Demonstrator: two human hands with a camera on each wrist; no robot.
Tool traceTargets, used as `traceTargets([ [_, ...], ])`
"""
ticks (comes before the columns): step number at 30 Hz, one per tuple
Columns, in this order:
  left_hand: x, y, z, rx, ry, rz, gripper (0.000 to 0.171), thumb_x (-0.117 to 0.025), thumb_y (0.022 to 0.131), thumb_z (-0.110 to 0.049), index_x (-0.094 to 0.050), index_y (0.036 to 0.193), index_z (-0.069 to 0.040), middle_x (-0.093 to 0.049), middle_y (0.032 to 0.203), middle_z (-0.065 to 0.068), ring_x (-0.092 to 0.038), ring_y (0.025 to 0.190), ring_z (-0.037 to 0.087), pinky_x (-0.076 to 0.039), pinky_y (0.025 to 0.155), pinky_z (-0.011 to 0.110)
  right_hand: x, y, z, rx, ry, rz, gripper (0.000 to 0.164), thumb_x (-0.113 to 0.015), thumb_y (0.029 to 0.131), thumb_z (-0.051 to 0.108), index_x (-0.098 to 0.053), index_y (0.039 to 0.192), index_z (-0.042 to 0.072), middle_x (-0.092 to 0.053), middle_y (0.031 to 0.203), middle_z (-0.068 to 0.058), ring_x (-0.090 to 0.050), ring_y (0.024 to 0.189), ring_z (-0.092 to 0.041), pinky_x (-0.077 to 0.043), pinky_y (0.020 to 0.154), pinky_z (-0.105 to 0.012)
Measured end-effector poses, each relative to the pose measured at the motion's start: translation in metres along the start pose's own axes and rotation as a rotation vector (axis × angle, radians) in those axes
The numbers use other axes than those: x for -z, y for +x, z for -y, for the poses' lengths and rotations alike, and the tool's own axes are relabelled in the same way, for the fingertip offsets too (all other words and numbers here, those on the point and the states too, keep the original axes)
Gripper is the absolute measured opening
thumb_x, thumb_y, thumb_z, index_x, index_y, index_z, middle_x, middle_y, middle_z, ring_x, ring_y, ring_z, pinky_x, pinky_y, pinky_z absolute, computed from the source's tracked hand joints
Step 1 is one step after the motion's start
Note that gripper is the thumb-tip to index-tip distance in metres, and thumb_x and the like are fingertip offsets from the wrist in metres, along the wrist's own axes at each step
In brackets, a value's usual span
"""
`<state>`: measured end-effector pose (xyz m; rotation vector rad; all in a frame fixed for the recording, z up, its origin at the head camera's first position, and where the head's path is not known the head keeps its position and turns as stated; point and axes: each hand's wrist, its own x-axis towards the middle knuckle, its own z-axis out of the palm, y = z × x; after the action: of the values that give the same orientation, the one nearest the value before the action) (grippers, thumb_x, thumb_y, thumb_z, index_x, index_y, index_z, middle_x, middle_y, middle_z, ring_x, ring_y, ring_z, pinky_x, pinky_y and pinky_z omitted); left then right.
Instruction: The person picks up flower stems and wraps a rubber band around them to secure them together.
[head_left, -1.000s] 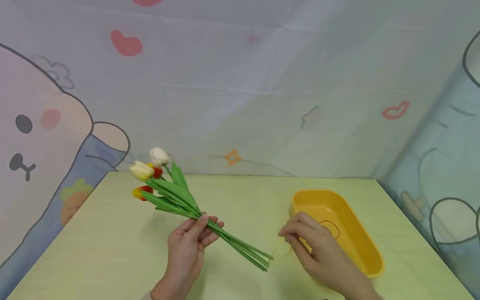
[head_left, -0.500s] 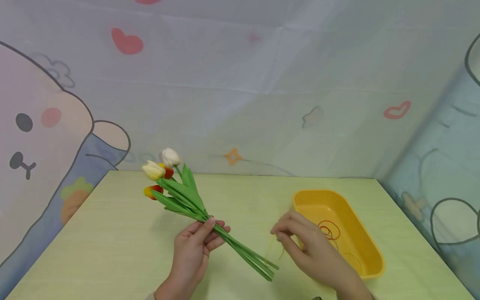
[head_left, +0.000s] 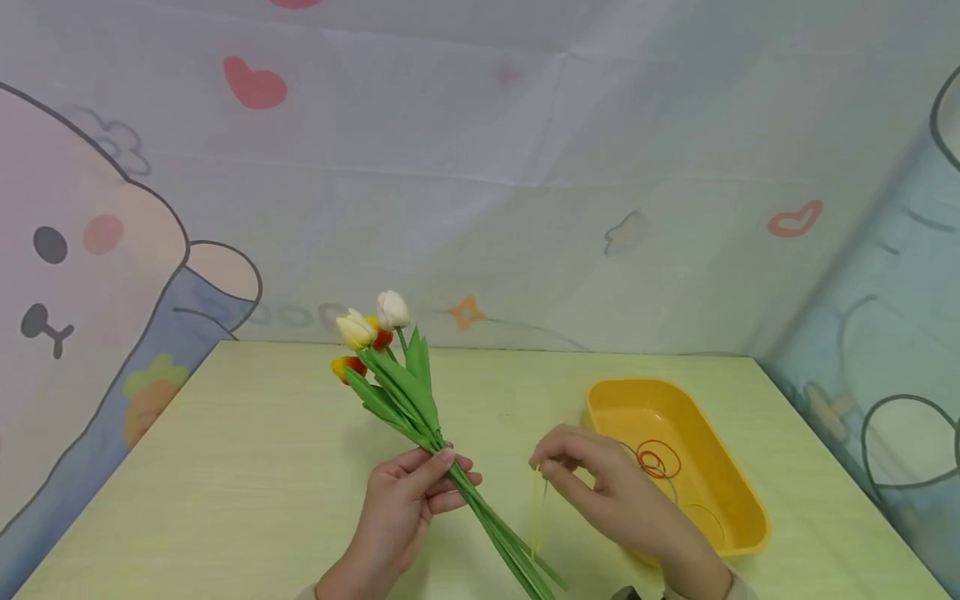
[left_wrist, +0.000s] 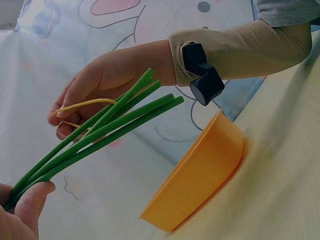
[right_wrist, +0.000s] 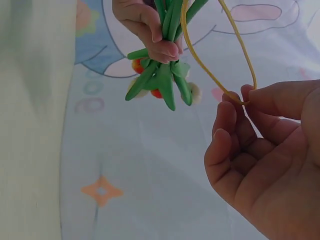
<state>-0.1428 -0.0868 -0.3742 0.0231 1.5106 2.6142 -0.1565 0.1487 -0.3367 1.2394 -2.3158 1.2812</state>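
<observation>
My left hand [head_left: 408,508] holds a bunch of artificial tulips [head_left: 401,387] by the stems, thumb across the front. The white, cream and red-yellow heads tilt up to the left, and the stem ends [left_wrist: 135,102] point down right. Between thumb and fingertips, my right hand [head_left: 611,492] pinches a yellow rubber band [right_wrist: 207,72], stretched into a long narrow loop. In the left wrist view the far end of that loop meets the green stems near their tips. The right wrist view cuts off where band and stems meet.
An orange-yellow tray [head_left: 708,467] stands on the right of the pale table [head_left: 225,467], partly behind my right forearm. Several loose rubber bands, including a red one [head_left: 660,458], lie inside it. A printed cloth [head_left: 450,167] hangs behind the table.
The tulips and my left hand have moved right, their stems dropping lower. My right hand has come left with the yellow rubber band, which now stretches down to the stem ends.
</observation>
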Motion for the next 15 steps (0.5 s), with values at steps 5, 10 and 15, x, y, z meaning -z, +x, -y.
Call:
traceTargets([
  [5, 0.002, -0.001, -0.001, 0.029, 0.038, 0.086, 0.009, -0.058, 0.096, -0.005, -0.067, 0.096, -0.003, -0.072, 0.083, 0.002, -0.072, 0.082, 0.016, -0.059, 0.075, 0.029, -0.001, 0.003, -0.001, -0.051, 0.068, 0.065, 0.017, -0.056, 0.097, 0.003, -0.064, 0.101, 0.018, -0.065, 0.092, 0.005, -0.058, 0.079, -0.009, -0.053, 0.067, -0.025],
  [10, 0.001, -0.003, -0.001, 0.025, 0.067, 0.154, 0.007, -0.06, 0.095, -0.006, -0.066, 0.096, -0.003, -0.072, 0.083, 0.001, -0.072, 0.082, 0.017, -0.06, 0.075, 0.031, -0.005, 0.008, -0.005, -0.019, 0.1, 0.106, 0.016, -0.056, 0.096, 0.002, -0.065, 0.103, 0.013, -0.066, 0.09, 0.001, -0.058, 0.076, -0.01, -0.053, 0.065, -0.024],
  [15, 0.0, -0.004, 0.001, 0.014, 0.092, 0.203, 0.007, -0.062, 0.093, -0.007, -0.066, 0.095, -0.002, -0.072, 0.082, 0.002, -0.072, 0.08, 0.018, -0.06, 0.074, 0.032, -0.012, 0.015, -0.01, 0.047, 0.124, 0.129, 0.016, -0.056, 0.095, -0.001, -0.064, 0.103, 0.01, -0.065, 0.088, -0.001, -0.056, 0.074, -0.008, -0.053, 0.065, -0.023],
])
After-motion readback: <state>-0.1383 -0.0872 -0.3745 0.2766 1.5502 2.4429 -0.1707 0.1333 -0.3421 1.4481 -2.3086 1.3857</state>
